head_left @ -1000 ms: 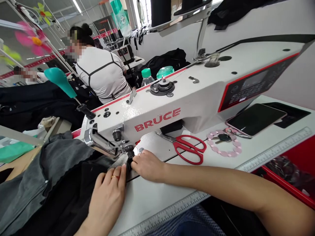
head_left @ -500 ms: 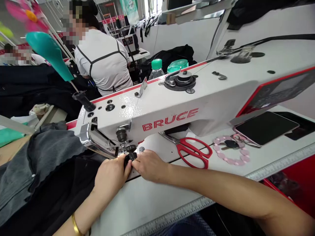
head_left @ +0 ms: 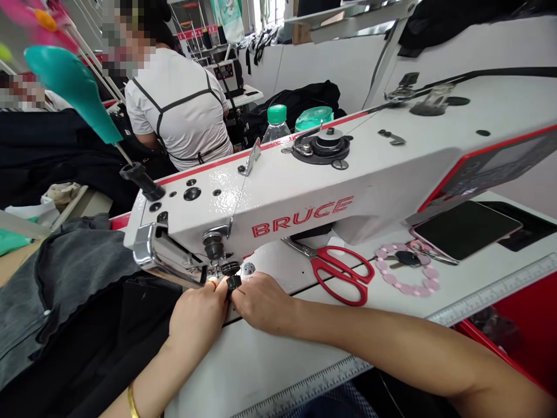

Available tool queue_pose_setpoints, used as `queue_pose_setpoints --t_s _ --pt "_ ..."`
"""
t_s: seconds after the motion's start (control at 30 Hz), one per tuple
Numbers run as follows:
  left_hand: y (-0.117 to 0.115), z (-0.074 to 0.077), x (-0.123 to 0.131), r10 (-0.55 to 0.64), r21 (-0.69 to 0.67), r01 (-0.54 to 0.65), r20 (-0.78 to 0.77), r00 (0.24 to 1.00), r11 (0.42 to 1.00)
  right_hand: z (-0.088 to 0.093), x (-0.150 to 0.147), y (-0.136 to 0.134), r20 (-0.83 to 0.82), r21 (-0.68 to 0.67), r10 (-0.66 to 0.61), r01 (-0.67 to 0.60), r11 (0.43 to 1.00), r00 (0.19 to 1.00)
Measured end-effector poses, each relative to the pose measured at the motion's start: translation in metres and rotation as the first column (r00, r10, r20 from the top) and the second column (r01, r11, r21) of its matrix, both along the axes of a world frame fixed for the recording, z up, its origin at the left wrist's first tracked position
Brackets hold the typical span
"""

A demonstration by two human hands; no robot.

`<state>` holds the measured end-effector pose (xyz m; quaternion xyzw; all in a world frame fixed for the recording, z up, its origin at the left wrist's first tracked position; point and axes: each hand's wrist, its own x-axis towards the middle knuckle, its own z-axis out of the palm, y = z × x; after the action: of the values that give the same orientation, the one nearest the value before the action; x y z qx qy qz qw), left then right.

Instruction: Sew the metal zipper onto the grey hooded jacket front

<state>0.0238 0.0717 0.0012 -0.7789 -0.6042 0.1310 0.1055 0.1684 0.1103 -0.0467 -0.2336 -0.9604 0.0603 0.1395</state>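
Close under the needle end of a white sewing machine [head_left: 300, 200], both my hands meet at a small black piece [head_left: 234, 283], which looks like folded cloth; most of it is hidden by the fingers. My left hand [head_left: 198, 313] is closed, its thumb and fingers pressed against the piece from the left. From the right, my right hand [head_left: 263, 305] pinches it with curled fingers. The presser foot and needle are largely covered by the fingertips. Dark cloth [head_left: 108, 325] lies beside my left forearm.
Red-handled scissors [head_left: 339, 273] lie right of my right hand. Beyond them are a pink beaded bracelet with keys [head_left: 407, 270] and a phone [head_left: 467, 229]. A ruler strip [head_left: 313, 383] runs along the table's front edge. A co-worker [head_left: 178, 104] sits behind the machine.
The view has shifted slightly. Between my hands, the black piece shows less than before, and my fingers sit closer together around it.
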Motion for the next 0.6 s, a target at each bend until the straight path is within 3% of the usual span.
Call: queue_pose_setpoints --t_s 0.17,0.43,0.6 --pt "0.004 0.004 0.006 0.118 -0.085 -0.117 -0.002 0.993 0.989 -0.002 -0.002 0.0 -0.041 -0.039 -0.032 0.03 0.999 0.999" --pt "0.012 0.005 0.002 0.346 -0.092 -0.339 0.089 0.934 0.936 0.004 -0.003 -0.002 0.009 -0.094 -0.06 0.061 0.994 0.998" --pt "0.023 0.007 -0.006 0.387 -0.157 -0.367 0.129 0.913 0.917 0.008 -0.001 -0.003 0.001 -0.08 -0.065 0.065 0.995 0.998"
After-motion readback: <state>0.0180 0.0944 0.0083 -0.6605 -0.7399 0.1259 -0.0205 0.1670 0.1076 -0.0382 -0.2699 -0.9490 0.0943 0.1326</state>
